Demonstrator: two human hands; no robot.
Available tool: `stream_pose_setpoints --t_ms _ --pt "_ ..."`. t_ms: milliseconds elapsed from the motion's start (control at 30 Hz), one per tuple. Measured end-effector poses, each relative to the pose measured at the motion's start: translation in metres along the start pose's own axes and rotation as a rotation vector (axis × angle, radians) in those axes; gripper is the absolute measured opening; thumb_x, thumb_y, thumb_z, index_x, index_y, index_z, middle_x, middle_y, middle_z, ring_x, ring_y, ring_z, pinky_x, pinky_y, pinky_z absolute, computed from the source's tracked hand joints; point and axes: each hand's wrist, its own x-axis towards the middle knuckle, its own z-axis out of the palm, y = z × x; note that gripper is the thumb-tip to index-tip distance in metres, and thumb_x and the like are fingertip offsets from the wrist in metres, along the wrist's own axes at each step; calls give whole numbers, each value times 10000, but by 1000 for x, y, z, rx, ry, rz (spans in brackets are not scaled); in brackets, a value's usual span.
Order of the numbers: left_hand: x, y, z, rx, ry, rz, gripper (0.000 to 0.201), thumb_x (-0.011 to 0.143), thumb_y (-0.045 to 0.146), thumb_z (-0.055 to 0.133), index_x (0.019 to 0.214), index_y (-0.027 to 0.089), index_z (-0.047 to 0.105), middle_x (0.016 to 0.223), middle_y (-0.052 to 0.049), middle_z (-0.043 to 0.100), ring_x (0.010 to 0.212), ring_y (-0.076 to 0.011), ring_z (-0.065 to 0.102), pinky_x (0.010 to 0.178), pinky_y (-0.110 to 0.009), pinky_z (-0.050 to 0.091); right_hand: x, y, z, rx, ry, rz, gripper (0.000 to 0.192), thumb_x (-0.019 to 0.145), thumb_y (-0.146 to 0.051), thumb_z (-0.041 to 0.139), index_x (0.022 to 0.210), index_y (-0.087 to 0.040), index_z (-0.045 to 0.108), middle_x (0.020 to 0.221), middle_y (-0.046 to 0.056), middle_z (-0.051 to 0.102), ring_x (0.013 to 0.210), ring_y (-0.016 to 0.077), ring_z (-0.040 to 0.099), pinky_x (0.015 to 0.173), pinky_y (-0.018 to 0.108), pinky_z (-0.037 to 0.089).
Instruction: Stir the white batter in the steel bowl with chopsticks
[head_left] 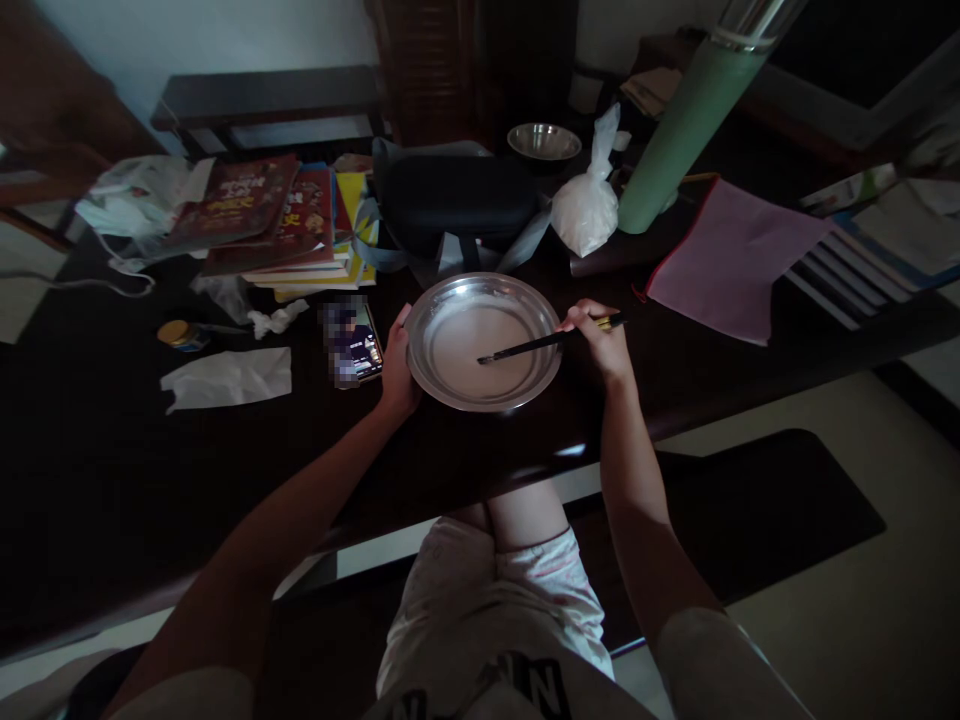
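A shiny metal bowl [421,372] stands near the front edge of the dark table, with a pale, milky layer [465,335] inside. My left hand [400,362] grips the bowl's left side, thumb up near the rim and the other fingers mostly hidden. Over the right rim, my right hand [600,338] is closed round a slim black brush [529,346] with gold near its handle end. The brush slants down to the left, and its dark tip is at the pale surface. Left of the bowl lies a phone [365,345] with its screen lit.
Behind the bowl are a black case [457,195], a knotted bag of white powder [585,215] and a tall green bottle [686,130]. Books [255,215] are piled at back left. A paper sheet [229,378] and small jar [178,334] lie left; a pink pouch [739,255] lies right.
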Motion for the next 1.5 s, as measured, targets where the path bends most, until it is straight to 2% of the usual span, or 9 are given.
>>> stream_pose_setpoints --t_ms 100,267,433,600,767,867,1133,1267,1500 --pt "1 0 0 8 2 -1 443 1150 537 868 1566 388 899 1841 -16 827 1867 -341 645 1584 -487 510 1 1 1 -14 -56 -10 776 824 -1080 952 721 -332 776 737 -5 806 825 265 864 922 476 739" --pt "1 -1 1 21 8 14 471 1139 549 856 1572 368 891 1875 -44 801 1869 -349 647 1581 -497 510 0 -1 -1 1 37 -1 806 838 -1096 926 701 -326 730 708 -10 769 765 249 826 846 453 719" --pt "1 0 1 15 12 2 521 1132 566 852 1602 342 867 1854 -61 819 1839 -375 681 1562 -514 540 -1 -3 2 -10 -59 5 791 804 -1093 953 715 -329 771 749 3 813 804 261 842 892 473 727" --pt "3 -3 -1 9 -13 26 563 1120 634 894 1603 345 883 1869 -82 803 1863 -391 652 1574 -518 525 0 -4 1 -25 55 4 842 799 -1140 904 688 -329 705 682 -16 747 747 252 811 845 463 710" --pt "2 -3 -1 13 -11 32 581 1126 634 909 1630 346 880 1867 -83 805 1872 -390 643 1568 -494 525 -1 -5 2 -16 -49 11 805 795 -1108 942 705 -329 759 732 1 784 776 257 829 885 479 721" --pt "3 -3 -1 14 -13 36 593 1137 638 895 1642 328 870 1873 -101 797 1877 -390 637 1564 -502 526 -1 -4 2 -20 -10 -2 803 820 -1105 928 718 -328 755 739 -1 789 772 244 819 892 469 725" --pt "2 -2 -3 28 -12 31 537 1128 612 905 1597 351 889 1880 -68 797 1895 -388 614 1579 -502 516 0 -4 3 -7 -43 6 811 778 -1112 951 707 -325 769 729 -4 824 760 256 855 865 465 745" --pt "1 0 -2 17 -9 13 519 1130 611 898 1591 373 885 1881 -36 798 1906 -374 601 1607 -513 475 0 -3 1 -5 43 0 827 803 -1110 938 677 -320 729 689 -15 779 733 240 830 828 440 722" --pt "2 -1 -1 28 -11 31 564 1136 620 877 1623 334 871 1927 -64 759 1922 -386 581 1619 -517 449 0 -1 2 0 -37 -11 797 797 -1086 967 706 -317 781 734 -5 814 777 242 837 868 436 717"
